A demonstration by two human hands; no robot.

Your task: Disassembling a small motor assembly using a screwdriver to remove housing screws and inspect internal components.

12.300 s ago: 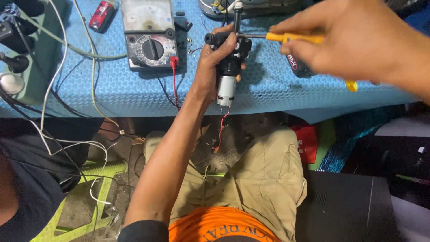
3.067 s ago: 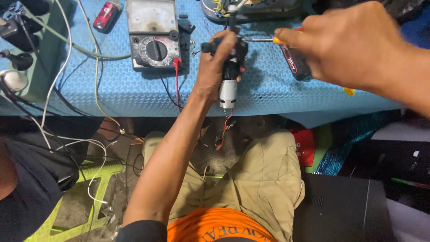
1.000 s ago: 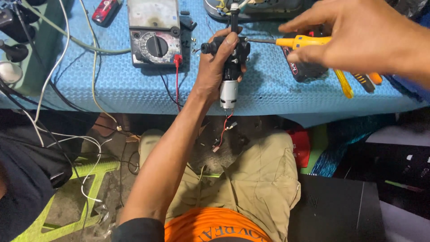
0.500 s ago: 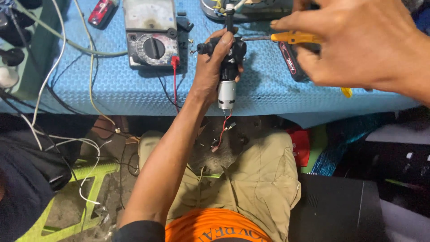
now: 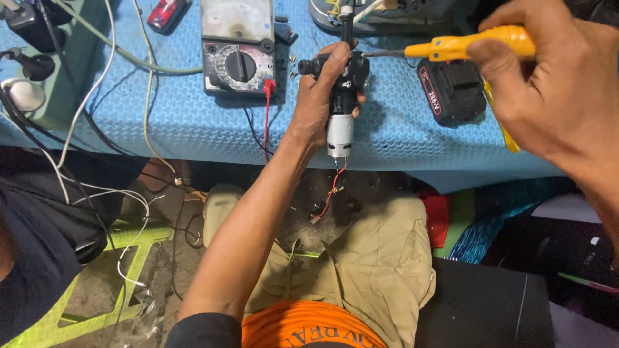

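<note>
Your left hand [image 5: 319,96] fingers wrapped round black-and-silver cylindrical motor assembly [image 5: 340,103]; right hand [image 5: 554,84] fingers pinching yellow-handled screwdriver [image 5: 461,47], tip at housing. Screw work looks unfinished.

A blue textured mat [image 5: 193,122] covers the workbench across twelve o'clock. Below it, bare dusty concrete floor [image 5: 97,290] shows at seven o'clock beside a lime-green plastic frame [image 5: 138,237]. Dark black furniture [image 5: 490,309] fills five o'clock.

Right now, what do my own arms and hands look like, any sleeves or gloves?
Both hands are bare: no gloves, rings or watch visible. The left hand leads along a bare forearm to a dark short sleeve near the shoulder. The right hand and its wrist show no sleeve in view.
</note>
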